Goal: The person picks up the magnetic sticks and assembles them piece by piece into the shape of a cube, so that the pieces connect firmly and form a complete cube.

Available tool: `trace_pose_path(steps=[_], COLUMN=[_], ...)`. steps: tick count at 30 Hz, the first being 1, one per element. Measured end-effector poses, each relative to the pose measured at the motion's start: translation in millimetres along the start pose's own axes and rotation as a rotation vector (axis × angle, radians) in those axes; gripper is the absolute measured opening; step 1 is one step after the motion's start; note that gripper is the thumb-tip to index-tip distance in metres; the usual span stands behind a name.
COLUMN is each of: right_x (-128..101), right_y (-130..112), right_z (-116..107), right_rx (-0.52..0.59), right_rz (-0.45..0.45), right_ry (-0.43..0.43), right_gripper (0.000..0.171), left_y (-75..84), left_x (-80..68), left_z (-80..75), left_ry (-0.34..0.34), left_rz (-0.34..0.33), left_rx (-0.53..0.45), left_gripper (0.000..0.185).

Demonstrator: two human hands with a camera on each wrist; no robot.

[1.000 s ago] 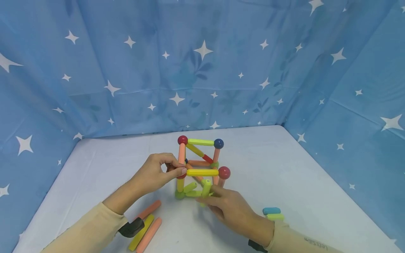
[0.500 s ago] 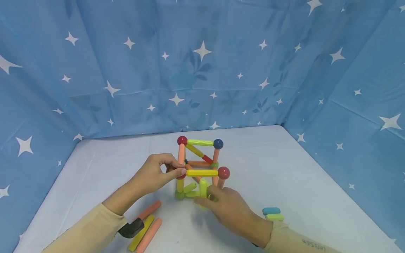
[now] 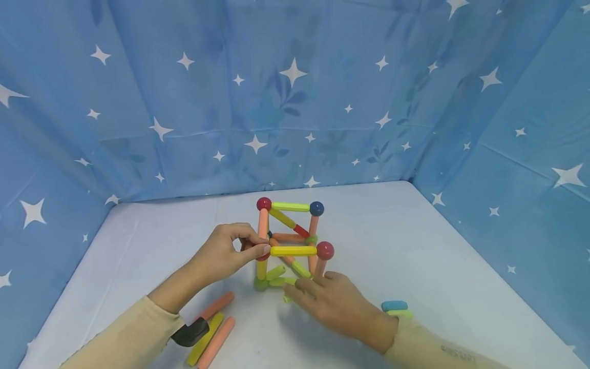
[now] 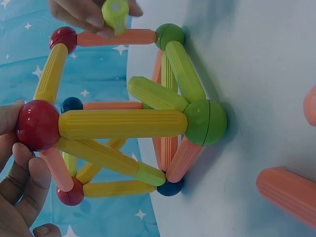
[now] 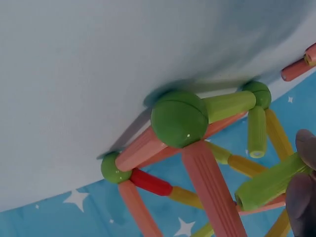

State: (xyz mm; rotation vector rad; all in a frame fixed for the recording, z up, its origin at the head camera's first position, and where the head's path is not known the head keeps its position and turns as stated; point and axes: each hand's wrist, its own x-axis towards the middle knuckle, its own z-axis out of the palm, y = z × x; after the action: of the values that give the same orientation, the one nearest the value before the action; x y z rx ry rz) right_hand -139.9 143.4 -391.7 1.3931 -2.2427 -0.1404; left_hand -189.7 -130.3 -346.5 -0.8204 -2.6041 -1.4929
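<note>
A cube frame of coloured rods and balls [image 3: 291, 245] stands on the white table [image 3: 392, 241]. My left hand [image 3: 255, 246] pinches the red ball [image 4: 38, 125] at the frame's near top-left corner, thumb and fingers around it. Low at the frame's front base, my right hand [image 3: 304, 287] pinches a light green rod [image 5: 269, 185] in its fingertips. The rod's round end [image 4: 114, 12] shows in the left wrist view, close to an orange rod of the frame. Whether the held rod touches the frame I cannot tell.
Two orange rods [image 3: 216, 306] and a yellow rod [image 3: 206, 338] lie loose by my left forearm. A short blue rod [image 3: 394, 306] and a green one [image 3: 399, 313] lie by my right wrist. Blue star-patterned cloth [image 3: 295, 102] walls in the table's back and sides.
My right hand has sunk towards the table and tipped the green rod from upright to a low slant at the frame's base. The left hand and the frame have stayed put.
</note>
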Motion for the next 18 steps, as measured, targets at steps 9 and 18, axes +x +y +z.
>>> trace_pose_path(steps=[9, 18], right_x=[19, 34], right_y=[4, 1], right_z=[-1, -5], right_rx=[-0.145, -0.293], right_rz=[0.04, 0.089], right_ry=[0.004, -0.092], right_gripper=[0.046, 0.045], left_y=[-1.0, -2.7], left_x=[-0.4, -0.5], left_z=[-0.1, 0.0], left_ry=[0.005, 0.013], left_rz=[0.013, 0.024], left_rx=[-0.001, 0.006], left_gripper=[0.005, 0.006])
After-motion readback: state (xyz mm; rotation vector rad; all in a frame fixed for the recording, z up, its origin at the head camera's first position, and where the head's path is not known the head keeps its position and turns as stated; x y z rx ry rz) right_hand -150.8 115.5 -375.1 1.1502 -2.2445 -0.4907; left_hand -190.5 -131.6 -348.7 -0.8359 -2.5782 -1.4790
